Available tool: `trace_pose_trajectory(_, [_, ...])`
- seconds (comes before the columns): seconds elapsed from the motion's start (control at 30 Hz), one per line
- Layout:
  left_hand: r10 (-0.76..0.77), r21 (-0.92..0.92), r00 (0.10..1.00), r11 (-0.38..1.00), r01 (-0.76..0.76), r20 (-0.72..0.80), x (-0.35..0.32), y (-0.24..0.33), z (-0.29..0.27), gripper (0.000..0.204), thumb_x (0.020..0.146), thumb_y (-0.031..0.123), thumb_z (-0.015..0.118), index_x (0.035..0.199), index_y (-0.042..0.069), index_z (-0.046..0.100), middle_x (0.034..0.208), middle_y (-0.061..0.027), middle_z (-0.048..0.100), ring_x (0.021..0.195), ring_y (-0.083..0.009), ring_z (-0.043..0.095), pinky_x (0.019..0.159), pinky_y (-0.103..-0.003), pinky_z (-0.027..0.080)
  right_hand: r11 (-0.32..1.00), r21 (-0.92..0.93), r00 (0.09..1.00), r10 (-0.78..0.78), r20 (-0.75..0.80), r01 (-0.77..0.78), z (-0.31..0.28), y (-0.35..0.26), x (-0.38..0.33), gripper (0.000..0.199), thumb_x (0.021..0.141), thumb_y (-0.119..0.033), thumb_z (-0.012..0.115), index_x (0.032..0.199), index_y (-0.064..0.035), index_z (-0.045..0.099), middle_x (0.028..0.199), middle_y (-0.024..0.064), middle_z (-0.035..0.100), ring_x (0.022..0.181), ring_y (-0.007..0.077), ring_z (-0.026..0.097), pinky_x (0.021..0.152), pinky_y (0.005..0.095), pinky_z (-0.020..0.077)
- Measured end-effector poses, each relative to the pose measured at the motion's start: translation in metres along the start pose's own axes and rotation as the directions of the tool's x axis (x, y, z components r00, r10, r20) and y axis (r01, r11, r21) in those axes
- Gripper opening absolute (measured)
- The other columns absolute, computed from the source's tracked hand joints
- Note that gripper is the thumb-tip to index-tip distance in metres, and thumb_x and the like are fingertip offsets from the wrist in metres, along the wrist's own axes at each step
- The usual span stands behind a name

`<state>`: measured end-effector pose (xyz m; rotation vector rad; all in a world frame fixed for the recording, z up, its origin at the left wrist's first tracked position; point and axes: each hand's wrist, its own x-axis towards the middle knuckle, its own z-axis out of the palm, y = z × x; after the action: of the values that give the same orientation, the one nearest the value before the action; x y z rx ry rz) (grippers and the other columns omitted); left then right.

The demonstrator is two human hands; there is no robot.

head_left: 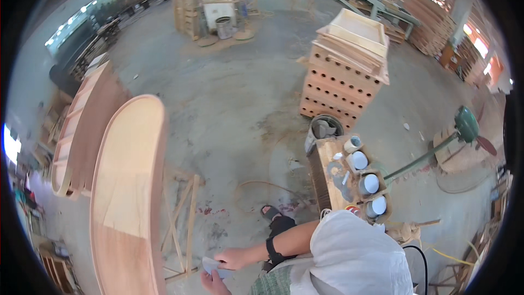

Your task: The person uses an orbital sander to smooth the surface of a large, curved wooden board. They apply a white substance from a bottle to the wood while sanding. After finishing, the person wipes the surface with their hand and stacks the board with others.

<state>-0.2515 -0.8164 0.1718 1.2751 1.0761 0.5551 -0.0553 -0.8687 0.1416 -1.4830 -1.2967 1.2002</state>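
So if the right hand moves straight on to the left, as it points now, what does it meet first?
Probably the wooden trestle under the oval tabletop. The right hand, touching a grey sheet with the left hand, points at its legs. Depth is unclear, so it may pass in front.

The floor is grey and dusty, with sawdust and a few red spots. A small wood desk stands on it. On the desk sit a roll of tape and three tins with white lids in a row. Just behind the desk a bucket stands on the floor. Past it is a tall stack of wood blocks with a wood tray on top. On the left, long wood panels rest on a wood trestle. A green fan stands on the right.
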Motion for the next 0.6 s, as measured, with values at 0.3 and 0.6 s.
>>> trace_pose_trajectory(0.3, [-0.073,0.046,0.88,0.993,0.107,-0.469,-0.02,0.04,-0.118,0.025,0.109,0.023,0.064,0.105,-0.001,0.068,0.09,-0.0082,0.067,0.085,-0.0187,0.061,0.074,-0.035,0.05,0.957,-0.126,0.858,-0.169,0.485,0.26,0.111,-0.068,0.133,0.022,0.1,-0.025,0.066,0.104,-0.0031,0.065,0.091,0.0228,0.073,0.086,0.0464,0.07,0.075,0.0552,0.0504])
trace_pose_trajectory(0.6, [0.046,0.137,0.754,0.989,0.059,-0.655,0.05,0.02,-0.259,0.045,0.113,0.019,0.049,0.153,0.0,0.047,0.101,-0.0134,0.069,0.087,-0.0241,0.07,0.078,-0.041,0.058,0.964,0.222,0.586,-0.267,0.765,0.15,0.231,-0.107,0.284,0.021,0.097,-0.009,0.061,0.117,-0.0035,0.065,0.106,0.0229,0.073,0.098,0.0381,0.072,0.083,0.0495,0.0533])
